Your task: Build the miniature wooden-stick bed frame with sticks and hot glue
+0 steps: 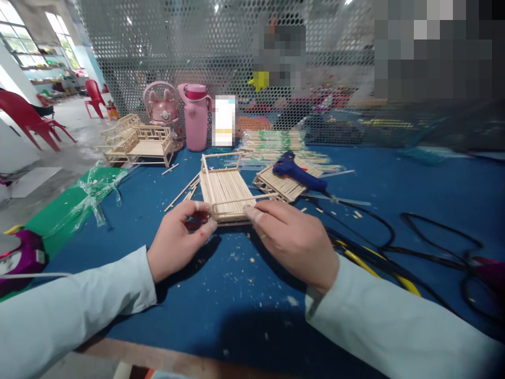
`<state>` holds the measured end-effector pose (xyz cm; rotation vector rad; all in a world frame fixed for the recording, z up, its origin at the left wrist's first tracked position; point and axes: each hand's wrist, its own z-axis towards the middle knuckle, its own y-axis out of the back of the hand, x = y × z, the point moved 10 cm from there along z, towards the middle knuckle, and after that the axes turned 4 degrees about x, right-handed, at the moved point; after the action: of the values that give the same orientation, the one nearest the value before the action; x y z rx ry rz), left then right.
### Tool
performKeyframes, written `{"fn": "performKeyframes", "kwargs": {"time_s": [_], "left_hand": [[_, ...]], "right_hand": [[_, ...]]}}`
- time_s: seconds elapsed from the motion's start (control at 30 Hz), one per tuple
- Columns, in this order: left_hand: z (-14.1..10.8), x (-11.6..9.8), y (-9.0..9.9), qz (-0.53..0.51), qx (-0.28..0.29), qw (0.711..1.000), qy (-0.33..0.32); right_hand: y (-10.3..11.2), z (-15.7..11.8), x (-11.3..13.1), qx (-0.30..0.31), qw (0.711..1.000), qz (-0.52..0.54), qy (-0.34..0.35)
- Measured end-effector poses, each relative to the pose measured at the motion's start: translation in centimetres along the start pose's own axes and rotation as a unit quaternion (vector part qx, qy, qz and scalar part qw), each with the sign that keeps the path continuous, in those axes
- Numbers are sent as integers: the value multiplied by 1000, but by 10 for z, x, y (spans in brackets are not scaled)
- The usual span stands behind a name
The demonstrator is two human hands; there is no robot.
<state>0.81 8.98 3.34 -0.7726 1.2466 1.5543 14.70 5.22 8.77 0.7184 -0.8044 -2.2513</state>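
A small bed-like frame of thin wooden sticks [228,185] sits on the blue tabletop in front of me, with a slatted base and low rails. My left hand [179,234] pinches its near left corner between thumb and fingers. At the near right corner, my right hand [290,234] has its fingers closed around a thin wooden stick [265,197] that lies along the frame's near side. Whether that stick is fixed to the frame I cannot tell. Pale wraps cover some fingertips. Behind the right hand, a blue glue gun [300,173] rests on another slatted stick piece [282,185].
Finished-looking stick furniture [148,145] stands at the back left, beside a pink bottle [196,118] and a lit phone [224,121]. Bundled sticks [272,141] lie before the perforated metal screen [189,47]. Black cables [379,247] loop on the right; a purple device [23,258] is at left.
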Motion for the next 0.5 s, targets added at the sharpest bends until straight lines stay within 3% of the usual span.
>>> {"fn": "performKeyframes", "kwargs": {"time_s": [0.5], "left_hand": [[0,-4,-1,0,7,1000,-18]], "right_hand": [[0,0,0,-3,1000,-1,-5]]}}
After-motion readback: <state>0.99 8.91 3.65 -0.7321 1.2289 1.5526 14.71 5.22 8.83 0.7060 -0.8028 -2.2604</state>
